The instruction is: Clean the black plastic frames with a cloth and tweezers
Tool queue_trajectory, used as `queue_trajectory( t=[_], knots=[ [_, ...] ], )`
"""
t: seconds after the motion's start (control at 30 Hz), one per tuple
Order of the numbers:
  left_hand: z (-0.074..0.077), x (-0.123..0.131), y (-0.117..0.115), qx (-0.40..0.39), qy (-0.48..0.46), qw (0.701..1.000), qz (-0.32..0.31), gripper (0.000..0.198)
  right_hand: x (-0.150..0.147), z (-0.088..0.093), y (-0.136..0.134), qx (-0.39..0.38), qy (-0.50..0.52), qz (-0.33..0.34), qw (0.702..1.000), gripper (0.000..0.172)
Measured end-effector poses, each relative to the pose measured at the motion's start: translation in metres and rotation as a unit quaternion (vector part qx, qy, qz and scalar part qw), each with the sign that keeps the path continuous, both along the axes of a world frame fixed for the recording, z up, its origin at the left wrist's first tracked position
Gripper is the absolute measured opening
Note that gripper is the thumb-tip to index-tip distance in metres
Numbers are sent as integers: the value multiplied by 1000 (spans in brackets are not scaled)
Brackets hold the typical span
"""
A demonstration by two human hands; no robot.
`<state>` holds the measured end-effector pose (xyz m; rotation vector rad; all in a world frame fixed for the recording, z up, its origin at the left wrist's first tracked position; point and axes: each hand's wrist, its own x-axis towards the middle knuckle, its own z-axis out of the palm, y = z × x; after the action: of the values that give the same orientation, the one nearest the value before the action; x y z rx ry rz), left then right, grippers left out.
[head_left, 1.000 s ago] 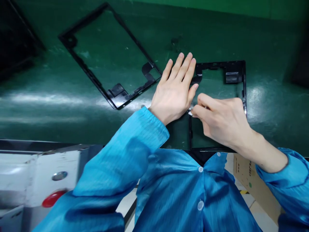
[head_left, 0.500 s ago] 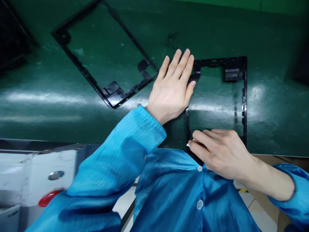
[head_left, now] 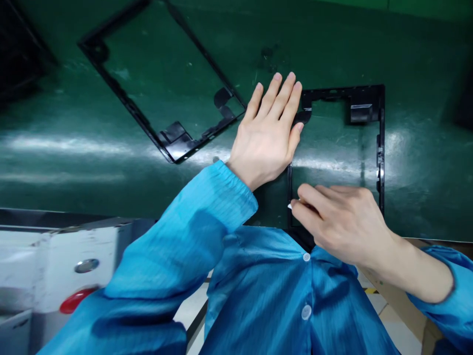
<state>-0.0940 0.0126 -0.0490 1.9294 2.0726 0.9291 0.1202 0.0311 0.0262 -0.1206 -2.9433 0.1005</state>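
Observation:
A black plastic frame point(head_left: 382, 138) lies on the green table point(head_left: 424, 187) in front of me. Palm down, my left hand point(head_left: 264, 133) rests over its upper left corner and part of its left side, fingers stretched out and covering both. My right hand point(head_left: 338, 219) is closed in a pinch at the lower part of the same left side. A small white tip point(head_left: 289, 206) pokes out from its fingertips against the edge; the rest of that white piece is hidden in the hand.
To the left, a second black frame point(head_left: 123, 101) lies at a slant on the table, its corner near my left hand. A dark object point(head_left: 22, 54) sits at the far left. A white box with a red button point(head_left: 77, 300) stands below the table's front edge.
My right hand has slid a little up along the frame's left side, away from my body, with the white tip. My left hand stays spread over the corner.

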Motion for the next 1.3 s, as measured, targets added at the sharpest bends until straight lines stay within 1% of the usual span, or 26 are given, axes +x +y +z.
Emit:
queue_trajectory(
  t=[0.13,0.27,0.33,0.47,0.53,0.63,0.77,0.83,0.9,0.93,0.97,1.0,1.07,1.1,1.13,1.2,1.23,1.3],
  knots=[
    [-2,0,1,20,-26,999,-1,65,11,1,-14,-38,-20,18,999,28],
    [-3,-1,2,24,-34,999,-4,65,15,1,-18,-56,-30,32,997,29],
    [-4,-1,2,22,-20,1000,-7,66,11,2,-14,-44,-26,28,998,29],
    [-6,-2,2,20,-2,1000,0,65,1,4,-2,25,10,-11,1000,29],
    [-5,-3,2,8,6,1000,-3,66,-2,3,3,45,23,-17,999,29],
    [2,0,1,-17,9,1000,-8,66,-2,-1,4,39,30,-16,999,30],
    [18,7,-1,-66,-16,998,13,66,3,-3,6,9,49,-26,998,30],
    [23,10,-2,-80,-28,996,14,67,10,3,8,-17,53,-53,997,25],
    [25,10,-2,-71,-48,996,15,66,25,15,9,-63,57,-110,990,13],
    [24,10,-2,-61,-57,996,16,65,37,22,7,-94,59,-152,982,5],
    [23,9,-2,-50,-62,997,19,63,50,29,4,-133,64,-197,969,3],
    [22,8,-2,-39,-61,997,23,61,64,35,-1,-170,72,-240,953,7],
    [19,7,-1,-16,-37,999,34,57,94,39,-18,-269,77,-282,918,7],
    [17,6,-1,-3,-18,999,41,56,107,35,-30,-324,76,-291,897,8],
    [16,6,0,10,2,999,48,55,117,27,-42,-375,69,-290,878,10],
    [16,8,0,37,31,997,66,55,128,1,-67,-462,55,-323,824,24],
    [17,10,0,50,36,995,74,57,128,-16,-79,-492,59,-349,795,30],
    [21,14,-2,73,20,994,81,61,120,-49,-99,-534,72,-389,747,33]
  ],
)
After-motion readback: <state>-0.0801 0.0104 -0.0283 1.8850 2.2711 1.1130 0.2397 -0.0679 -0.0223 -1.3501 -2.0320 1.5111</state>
